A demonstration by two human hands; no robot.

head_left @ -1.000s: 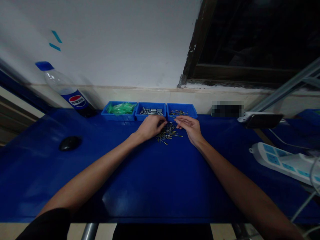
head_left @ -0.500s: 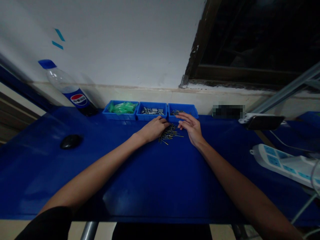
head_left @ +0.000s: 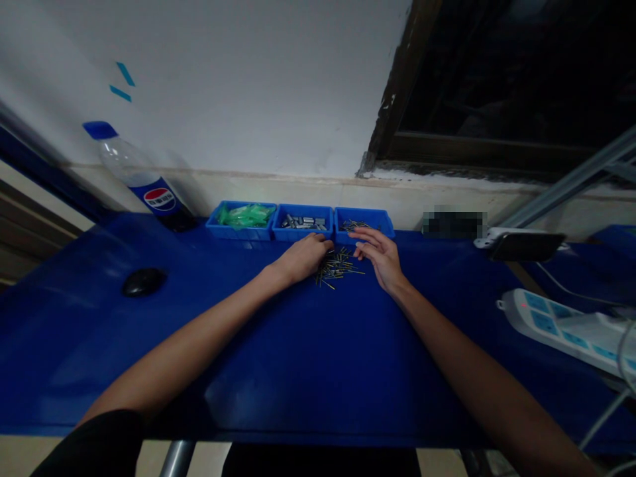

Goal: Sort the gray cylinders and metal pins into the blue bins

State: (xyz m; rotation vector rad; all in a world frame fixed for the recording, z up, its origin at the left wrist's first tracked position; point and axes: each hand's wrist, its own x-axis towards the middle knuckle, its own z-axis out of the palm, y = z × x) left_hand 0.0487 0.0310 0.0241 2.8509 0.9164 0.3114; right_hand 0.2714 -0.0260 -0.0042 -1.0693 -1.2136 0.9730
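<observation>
Blue bins point(head_left: 301, 234) stand in a row from 10 to 1 o'clock just beyond the pile of thin pins point(head_left: 336, 267), with the bottle point(head_left: 159, 201) farther off at 10, the mouse point(head_left: 142, 282) at 9 and the power strip point(head_left: 534, 313) past 3. Since the first frame the right hand point(head_left: 381, 257) has opened from a pinch, its fingers loosely parted, while the left hand point(head_left: 303, 258) curls narrow at the pile's 9 o'clock edge, its grip impossible to tell. Bare table point(head_left: 318, 358) runs from the pile to the front edge at 6.
</observation>
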